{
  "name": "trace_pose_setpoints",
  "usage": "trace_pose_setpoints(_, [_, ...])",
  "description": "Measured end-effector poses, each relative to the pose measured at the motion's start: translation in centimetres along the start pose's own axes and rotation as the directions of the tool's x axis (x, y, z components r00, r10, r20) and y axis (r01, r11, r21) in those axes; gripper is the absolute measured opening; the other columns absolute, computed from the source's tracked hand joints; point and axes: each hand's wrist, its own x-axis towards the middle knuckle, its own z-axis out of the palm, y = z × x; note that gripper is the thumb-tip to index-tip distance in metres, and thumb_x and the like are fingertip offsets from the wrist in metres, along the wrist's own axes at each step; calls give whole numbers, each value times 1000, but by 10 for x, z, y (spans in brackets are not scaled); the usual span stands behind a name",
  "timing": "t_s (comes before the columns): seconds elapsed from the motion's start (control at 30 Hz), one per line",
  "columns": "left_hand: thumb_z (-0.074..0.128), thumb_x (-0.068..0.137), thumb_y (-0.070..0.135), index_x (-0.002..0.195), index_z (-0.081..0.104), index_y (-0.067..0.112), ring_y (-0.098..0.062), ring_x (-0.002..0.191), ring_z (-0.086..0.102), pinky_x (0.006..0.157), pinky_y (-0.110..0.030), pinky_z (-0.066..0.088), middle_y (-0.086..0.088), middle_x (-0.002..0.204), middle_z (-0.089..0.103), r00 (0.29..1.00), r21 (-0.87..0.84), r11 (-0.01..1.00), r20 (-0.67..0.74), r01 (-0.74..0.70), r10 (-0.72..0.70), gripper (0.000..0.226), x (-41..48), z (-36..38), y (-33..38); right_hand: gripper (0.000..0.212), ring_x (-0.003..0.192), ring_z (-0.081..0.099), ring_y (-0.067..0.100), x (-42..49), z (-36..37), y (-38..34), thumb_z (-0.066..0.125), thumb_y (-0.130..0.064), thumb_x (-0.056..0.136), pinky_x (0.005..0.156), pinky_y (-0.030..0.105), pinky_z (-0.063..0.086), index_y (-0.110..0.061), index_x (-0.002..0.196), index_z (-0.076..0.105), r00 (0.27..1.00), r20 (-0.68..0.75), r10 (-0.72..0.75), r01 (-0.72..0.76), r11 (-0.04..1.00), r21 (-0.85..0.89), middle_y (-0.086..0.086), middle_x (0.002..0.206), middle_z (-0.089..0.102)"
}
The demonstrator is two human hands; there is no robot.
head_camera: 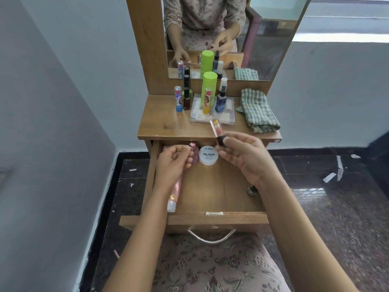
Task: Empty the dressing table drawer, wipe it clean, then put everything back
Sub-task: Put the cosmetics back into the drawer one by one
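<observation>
Pulled out toward the near side: the drawer [216,217], wide open below the table top [160,127]. At its far left corner, the left hand [171,165], fingers curled, thumb and fingertips closed on a small pink bottle [195,157] standing there. Under that wrist, along the left wall, a pink tube [174,199] lying flat, white cap nearest. Just right of the pink bottle, touching or nearly so, a white jar [208,156] marked NAIL POLISH. By the right wall, half hidden behind the right wrist, a small dark bottle [252,190]. Above the far end of the drawer, the right hand [245,160], thumb and curled fingers pinching the dark lower end of a gloss tube [216,129], tilted, upper end leaning left over the near edge of the table top. Farther back on the table top, in the middle, a clear case [212,119]; on it a yellow-based stick [206,100] and a blue spray bottle [221,101], with a tall green can [209,83] just behind the stick. Left of the case, a blue-based stick [178,99] and a dark polish bottle [186,103], side by side. Right of the case, a folded checked cloth [257,110]. Behind all, the mirror [269,49], hands and bottles reflected in it.
</observation>
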Motion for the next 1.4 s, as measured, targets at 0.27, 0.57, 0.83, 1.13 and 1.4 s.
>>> trace_pose_setpoints(0.27, [55, 95, 18, 115, 66, 15, -7, 87, 66, 75, -19, 56, -2, 98, 72, 963, -151, 979, 252, 136, -95, 23, 2, 1, 3, 15, 68, 70, 17, 3, 9, 40, 48, 10, 92, 67, 22, 59, 8, 99, 61, 949, 146, 280, -298, 947, 121, 20, 88, 64])
trace_pose_setpoints(0.57, [63, 90, 12, 108, 66, 2, -17, 82, 70, 75, -27, 59, -13, 96, 72, 943, 6, 973, 245, 231, -225, 21, 6, 1, -8, 18, 71, 66, 12, 3, 7, 62, 71, -7, 83, 67, 21, 57, 1, 98, 67, 946, 18, 324, -308, 912, -272, 7, 79, 68])
trace_pose_setpoints(0.83, [60, 91, 4, 97, 64, 3, -17, 81, 68, 69, -24, 59, -13, 94, 67, 958, 18, 961, 75, 278, -278, 7, 9, -2, -17, 12, 68, 65, 14, 10, -2, 70, 77, -18, 70, 69, 30, 55, -17, 79, 71, 956, -277, 98, -270, 667, -694, 1, 78, 72])
trace_pose_setpoints(1.13, [58, 93, 7, 102, 64, 3, -12, 78, 67, 65, -19, 58, -9, 88, 67, 966, 110, 964, 56, 244, -251, 12, 10, -3, -20, 12, 68, 63, 17, 9, -4, 73, 78, -16, 67, 69, 31, 55, -17, 74, 69, 963, -263, 58, -249, 560, -790, 1, 78, 68])
trace_pose_setpoints(1.4, [59, 93, 8, 92, 65, 9, -11, 76, 67, 64, -17, 57, -7, 85, 67, 965, 160, 959, 81, 234, -249, 7, 10, -1, -21, 44, 96, 65, 28, 12, -2, 86, 75, -48, 72, 77, 30, 51, -13, 97, 67, 942, -318, 105, -335, 290, -897, 6, 100, 67])
